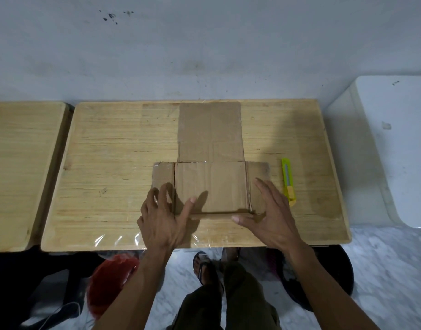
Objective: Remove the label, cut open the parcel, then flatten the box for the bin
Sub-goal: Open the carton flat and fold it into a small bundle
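Observation:
A brown cardboard box [210,163] lies opened out flat on the wooden table [109,163], with one long panel reaching to the far edge and short flaps at left and right. My left hand [160,217] rests with spread fingers on the left flap and near edge, thumb on the middle panel. My right hand [271,215] lies with spread fingers over the right flap, thumb at the near edge fold. Neither hand grips anything. A yellow-green utility knife [288,182] lies on the table just right of the box.
A second wooden table [21,175] stands at the left. A white container [390,148] sits at the right by the wall. Clear plastic film [114,239] lies at the table's near edge. Below are a red bag [112,282], dark objects, and my legs.

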{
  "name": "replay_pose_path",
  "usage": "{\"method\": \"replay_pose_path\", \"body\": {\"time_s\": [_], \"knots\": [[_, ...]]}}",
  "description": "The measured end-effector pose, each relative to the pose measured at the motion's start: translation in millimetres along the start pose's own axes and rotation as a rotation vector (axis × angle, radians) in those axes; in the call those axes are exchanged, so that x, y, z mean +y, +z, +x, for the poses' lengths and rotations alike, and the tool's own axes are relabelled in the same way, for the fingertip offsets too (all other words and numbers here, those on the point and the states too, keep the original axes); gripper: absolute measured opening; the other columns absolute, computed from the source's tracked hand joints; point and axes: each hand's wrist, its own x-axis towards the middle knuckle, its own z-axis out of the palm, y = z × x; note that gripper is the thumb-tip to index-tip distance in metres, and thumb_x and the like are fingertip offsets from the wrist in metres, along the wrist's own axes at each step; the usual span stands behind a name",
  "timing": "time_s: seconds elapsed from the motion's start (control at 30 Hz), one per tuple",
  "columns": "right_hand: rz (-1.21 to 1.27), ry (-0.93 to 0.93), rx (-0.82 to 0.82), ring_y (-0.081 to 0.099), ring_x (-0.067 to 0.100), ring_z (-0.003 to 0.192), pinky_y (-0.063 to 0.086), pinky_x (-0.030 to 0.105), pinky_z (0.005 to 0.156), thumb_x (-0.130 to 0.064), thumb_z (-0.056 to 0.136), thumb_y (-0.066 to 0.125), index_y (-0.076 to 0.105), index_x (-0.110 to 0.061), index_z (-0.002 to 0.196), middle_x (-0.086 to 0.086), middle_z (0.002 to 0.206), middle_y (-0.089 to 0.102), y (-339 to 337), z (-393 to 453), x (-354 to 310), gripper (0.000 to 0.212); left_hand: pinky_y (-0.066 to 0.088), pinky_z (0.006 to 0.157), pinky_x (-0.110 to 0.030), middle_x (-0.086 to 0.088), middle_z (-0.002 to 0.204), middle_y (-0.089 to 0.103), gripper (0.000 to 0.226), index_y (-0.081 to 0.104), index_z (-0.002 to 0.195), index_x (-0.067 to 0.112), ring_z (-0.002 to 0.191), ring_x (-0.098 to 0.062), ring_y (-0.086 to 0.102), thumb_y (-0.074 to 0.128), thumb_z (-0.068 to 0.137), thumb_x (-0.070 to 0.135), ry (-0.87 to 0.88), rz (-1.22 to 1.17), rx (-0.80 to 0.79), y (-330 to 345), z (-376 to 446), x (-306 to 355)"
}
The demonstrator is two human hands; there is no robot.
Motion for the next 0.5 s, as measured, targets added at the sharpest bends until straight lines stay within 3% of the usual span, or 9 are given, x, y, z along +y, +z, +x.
{"method": "replay_pose_path", "body": {"time_s": [0.13,0.3,0.5], "knots": [[-0.086,0.062,0.108,0.025,0.027,0.142,0.041,0.05,0.103,-0.084,0.071,0.053,0.015,-0.036,0.152,-0.001,0.159,0.025,3,19,-10,0.101,0.034,0.105,-0.062,-0.014,0.152,0.036,0.093,0.028,0.147,0.024,0.138,-0.04,0.037,0.034,0.08,0.088,-0.07,0.028,0.053,-2,19,17],[-0.269,0.003,0.253,0.033,0.033,0.137,0.037,0.049,0.107,-0.08,0.08,0.044,0.031,-0.022,0.146,0.013,0.152,0.036,20,43,-18,0.089,0.033,0.111,-0.059,-0.012,0.153,0.034,0.091,0.03,0.146,0.022,0.141,-0.035,0.033,0.026,0.083,0.088,0.066,0.069,0.095,12,35,15],[-0.19,-0.118,0.313,0.021,0.028,0.144,0.02,0.048,0.121,-0.036,0.081,0.056,0.035,-0.016,0.145,0.011,0.151,0.033,37,69,-33,0.071,0.01,0.121,-0.061,-0.014,0.162,0.022,0.09,0.026,0.154,0.015,0.152,-0.033,0.013,0.018,0.09,0.078,0.235,0.083,0.077,24,60,19]]}}
